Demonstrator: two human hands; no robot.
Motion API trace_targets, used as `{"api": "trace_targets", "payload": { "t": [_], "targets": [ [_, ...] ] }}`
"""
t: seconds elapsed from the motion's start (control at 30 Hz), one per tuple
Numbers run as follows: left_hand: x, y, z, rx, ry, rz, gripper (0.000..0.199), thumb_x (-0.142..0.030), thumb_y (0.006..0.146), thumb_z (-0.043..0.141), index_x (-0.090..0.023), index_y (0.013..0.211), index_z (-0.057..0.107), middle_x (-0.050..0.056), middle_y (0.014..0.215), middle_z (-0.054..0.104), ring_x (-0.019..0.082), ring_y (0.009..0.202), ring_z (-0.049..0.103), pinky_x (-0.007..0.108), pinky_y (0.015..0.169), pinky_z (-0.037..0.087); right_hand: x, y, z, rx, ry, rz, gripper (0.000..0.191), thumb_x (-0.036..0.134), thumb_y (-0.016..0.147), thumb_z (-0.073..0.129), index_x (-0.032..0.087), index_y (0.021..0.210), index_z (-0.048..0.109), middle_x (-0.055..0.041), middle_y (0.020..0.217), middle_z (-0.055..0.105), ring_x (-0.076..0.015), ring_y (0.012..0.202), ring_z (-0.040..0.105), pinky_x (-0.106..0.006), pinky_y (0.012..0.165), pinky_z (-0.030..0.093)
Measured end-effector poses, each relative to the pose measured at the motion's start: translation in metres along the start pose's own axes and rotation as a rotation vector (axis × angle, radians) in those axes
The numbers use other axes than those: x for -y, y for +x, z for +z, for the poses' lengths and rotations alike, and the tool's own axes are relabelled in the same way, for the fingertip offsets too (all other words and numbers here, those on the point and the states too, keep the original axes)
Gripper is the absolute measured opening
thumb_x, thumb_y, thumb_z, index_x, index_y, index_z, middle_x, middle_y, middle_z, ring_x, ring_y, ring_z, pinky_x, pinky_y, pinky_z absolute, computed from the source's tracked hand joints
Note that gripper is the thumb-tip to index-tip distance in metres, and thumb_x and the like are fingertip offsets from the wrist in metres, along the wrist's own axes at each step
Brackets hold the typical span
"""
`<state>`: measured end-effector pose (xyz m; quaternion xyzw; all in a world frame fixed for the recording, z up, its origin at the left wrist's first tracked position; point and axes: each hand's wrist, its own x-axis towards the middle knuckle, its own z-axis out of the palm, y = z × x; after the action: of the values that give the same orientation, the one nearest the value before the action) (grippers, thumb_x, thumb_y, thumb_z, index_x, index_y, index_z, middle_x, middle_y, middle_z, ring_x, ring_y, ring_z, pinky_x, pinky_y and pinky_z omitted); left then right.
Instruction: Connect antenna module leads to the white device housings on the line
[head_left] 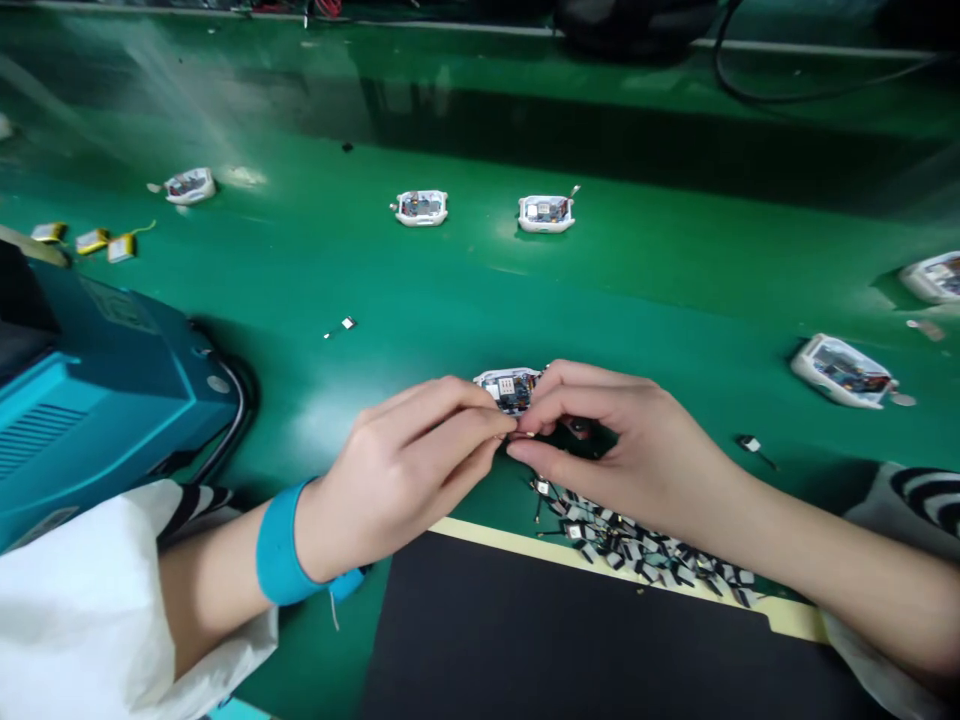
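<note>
Green tabletop (450, 300) lies beneath our two hands, which meet over an open white casing (499, 372), its circuit board (510, 388) partly covered by our fingers. Our left hand (409, 460) has its fingertips drawn together at the near edge; our right hand (660, 440) brings thumb and forefinger almost together. Whether either grips something tiny there, we cannot tell. Our right forearm hides some of the heaped small leaded components (645, 550); the picture's edge cuts off another casing (937, 277) and the teal machine (120, 390).
</note>
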<state>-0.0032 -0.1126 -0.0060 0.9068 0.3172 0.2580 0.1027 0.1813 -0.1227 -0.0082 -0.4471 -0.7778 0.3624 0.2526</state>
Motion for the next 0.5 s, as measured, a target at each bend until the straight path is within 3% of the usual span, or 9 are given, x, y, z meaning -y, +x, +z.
{"api": "trace_targets", "payload": {
  "t": [0.13,0.27,0.4,0.5],
  "targets": [
    [0.004,0.001,0.0,-0.021,0.071,-0.013,0.012,-0.014,0.078,0.052,-0.015,0.088,0.058,0.003,0.085,0.061,0.01,0.078,0.058,0.019,0.073,0.048,-0.006,-0.003,-0.012,0.085,-0.133,-0.005,0.008,0.027,0.072,0.059,0.02,0.077,0.06,-0.0002,0.076,0.054,-0.0084,0.063,0.052,-0.02,0.051,0.039],
    [0.008,0.006,0.007,-0.004,0.015,-0.054,0.01,-0.015,0.08,0.05,-0.016,0.084,0.059,0.002,0.086,0.062,0.009,0.079,0.059,0.018,0.072,0.048,-0.022,0.003,-0.019,-0.001,-0.334,-0.078,0.047,0.04,0.068,0.061,0.02,0.109,0.052,-0.0064,0.099,0.05,-0.0171,0.085,0.053,-0.028,0.065,0.045],
    [0.01,0.011,0.016,0.014,0.038,-0.043,0.011,-0.017,0.081,0.049,-0.017,0.083,0.06,0.001,0.086,0.063,0.009,0.078,0.059,0.018,0.071,0.048,-0.035,0.013,-0.011,0.05,-0.341,-0.105,0.04,0.039,0.072,0.057,0.02,0.107,0.054,-0.0054,0.095,0.053,-0.0158,0.083,0.053,-0.028,0.069,0.045],
    [0.011,0.014,0.018,0.085,0.134,0.009,0.015,-0.017,0.082,0.045,-0.018,0.082,0.059,0.001,0.085,0.063,0.012,0.077,0.059,0.021,0.068,0.049,-0.038,0.016,-0.005,0.01,-0.324,-0.109,0.037,0.039,0.072,0.057,0.02,0.103,0.056,-0.0039,0.089,0.054,-0.0145,0.08,0.053,-0.028,0.067,0.044]
  ]
}}
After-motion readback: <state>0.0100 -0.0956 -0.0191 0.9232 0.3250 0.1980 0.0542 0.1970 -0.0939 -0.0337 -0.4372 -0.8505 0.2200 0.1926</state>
